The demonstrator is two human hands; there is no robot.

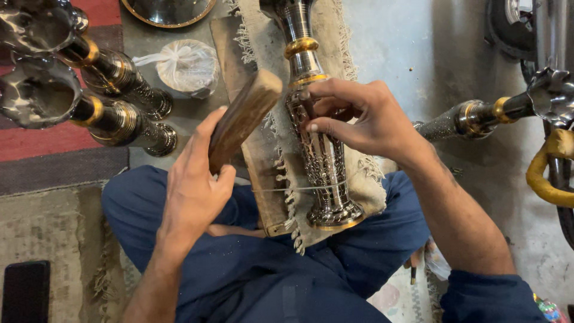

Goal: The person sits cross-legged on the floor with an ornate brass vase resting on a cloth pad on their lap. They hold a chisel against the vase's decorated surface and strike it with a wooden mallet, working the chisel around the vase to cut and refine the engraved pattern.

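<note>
Metalwork on the lap: we're looking down at an engraved metal vase (321,149) lying across a frayed cloth (335,36) and a wooden board (263,173), its flared foot towards us over our blue-trousered knees, its neck with brass bands pointing away.

Our right hand (359,119) is closed on something small and dark pressed against the vase's body; we can't tell exactly what tool it is. Our left hand (194,179) grips a wooden mallet (242,116), head raised just beside the vase.

We'd judge the vase heavy and rigid, polished and likely slick where it's smooth. Being round, it looks ready to roll on the cloth. The patterned waist should give the best purchase, the flared foot a second hold. The surface probably dents or scratches under a stray blow, so a firm steadying grip matters.

Around us: more dark metal vases (119,113) to the left, a tied plastic bag (188,66) beyond them, another vase (478,116) on the grey floor to the right, and a dark phone (24,293) on the mat.
</note>
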